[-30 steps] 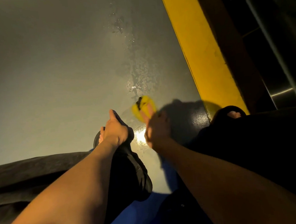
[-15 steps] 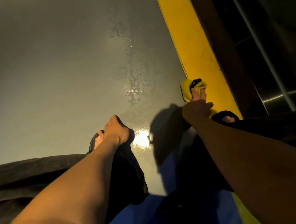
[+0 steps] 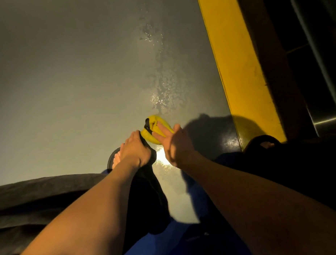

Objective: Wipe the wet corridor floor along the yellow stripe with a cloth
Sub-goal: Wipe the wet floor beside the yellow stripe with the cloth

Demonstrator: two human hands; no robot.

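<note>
Wiping step in hand, judged partway through. Yellow cloth, bunched, with a dark loop on its left side, lying on the grey corridor floor at the near end of the wet patch. Right hand pressing on the cloth, fingers straight and laid flat across its top, not curled round it. Left hand just beside the cloth, resting on a dark garment over the knee; fingers lightly bent, whether gripping the fabric not clear. Dark sandal and toes showing under the left wrist.

Beaded water trailing away from the cloth toward the far end of the corridor, roughly parallel to the yellow stripe and apart from it by a band of floor. Bright glare spot on the floor between the two hands.

Next move, as a judgement: push forward through the droplets with flat pressure kept on the cloth, then sideways passes toward the stripe.

Edges and room: stripe edge to the right, with a dark wall base and a metal rail beyond it, closing that side. Open floor to the left and ahead. Knees and feet crowding the near side, so little room for a backward stroke.
</note>
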